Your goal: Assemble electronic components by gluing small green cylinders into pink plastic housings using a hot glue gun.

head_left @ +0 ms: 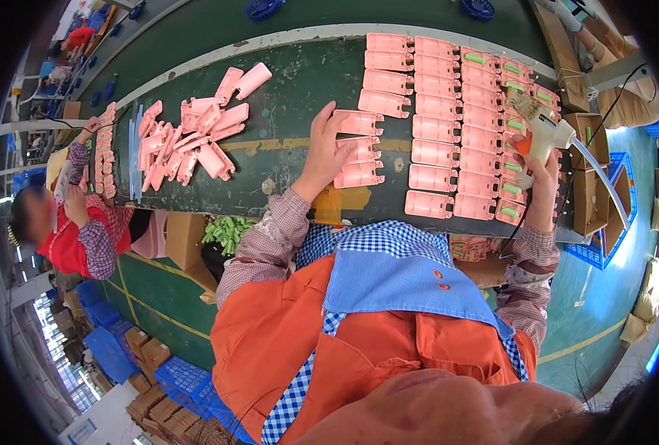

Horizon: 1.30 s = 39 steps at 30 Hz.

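Observation:
My left hand (322, 152) rests at the left end of a short column of pink plastic shells (361, 175), fingers spread and touching the ends of the upper ones. In my right hand (543, 185) is a cream-coloured hot glue gun (548, 139) with an orange trigger. Its stained nozzle end points up and left over the rightmost shells, and a long translucent glue stick (604, 182) curves out of its back. Further columns of pink shells (433, 152) lie in rows between my hands. Small light green pieces (512, 167) sit in shells of the right-hand columns.
Loose pink shells (189, 141) are heaped on the left of the dark green table (292, 85), beside pale blue strips (134, 152). Green pieces (227, 232) fill a dark container below the edge. A co-worker (85, 215) sits far left. Cardboard boxes (589, 178) and a blue crate (604, 248) stand right.

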Motion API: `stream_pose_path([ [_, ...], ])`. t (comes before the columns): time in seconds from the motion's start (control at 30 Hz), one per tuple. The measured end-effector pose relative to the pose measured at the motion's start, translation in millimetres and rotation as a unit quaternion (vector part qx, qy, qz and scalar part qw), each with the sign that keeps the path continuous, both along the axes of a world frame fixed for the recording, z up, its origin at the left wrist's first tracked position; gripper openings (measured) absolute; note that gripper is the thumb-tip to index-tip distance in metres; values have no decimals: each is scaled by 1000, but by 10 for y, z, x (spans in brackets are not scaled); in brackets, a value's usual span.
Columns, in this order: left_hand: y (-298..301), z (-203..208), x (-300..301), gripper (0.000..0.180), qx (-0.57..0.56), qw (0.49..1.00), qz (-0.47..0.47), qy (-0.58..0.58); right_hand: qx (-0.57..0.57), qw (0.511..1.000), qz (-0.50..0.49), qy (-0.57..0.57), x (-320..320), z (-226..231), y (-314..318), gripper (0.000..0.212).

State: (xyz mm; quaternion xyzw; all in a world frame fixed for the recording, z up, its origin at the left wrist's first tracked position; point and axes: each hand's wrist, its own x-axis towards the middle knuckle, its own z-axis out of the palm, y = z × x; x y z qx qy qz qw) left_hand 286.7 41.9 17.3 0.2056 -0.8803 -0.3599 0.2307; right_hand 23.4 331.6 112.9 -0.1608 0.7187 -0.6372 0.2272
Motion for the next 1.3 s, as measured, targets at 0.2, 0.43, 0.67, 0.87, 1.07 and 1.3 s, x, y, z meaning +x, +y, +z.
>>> stream_pose_path([
  [0.2,-44,-2,-79,35,-141,990,-14,1,-2,1000,-6,-8,3,-1,21,36],
  [0.43,-135,-37,-33,18,-178,984,-6,7,22,999,-36,-7,99,80,-1,34],
  [0.67,-59,163,193,22,-219,957,190,20,28,999,-42,-7,47,3,31,37],
  [0.87,93,197,-227,24,-242,969,-48,8,20,999,-24,-10,-20,9,26,39],
  [1.07,154,140,-493,24,-265,951,-112,-117,54,996,-61,29,-99,-167,180,39],
  [1.3,259,295,-529,40,-372,886,-156,-229,-8,997,-69,-36,57,151,107,35],
])
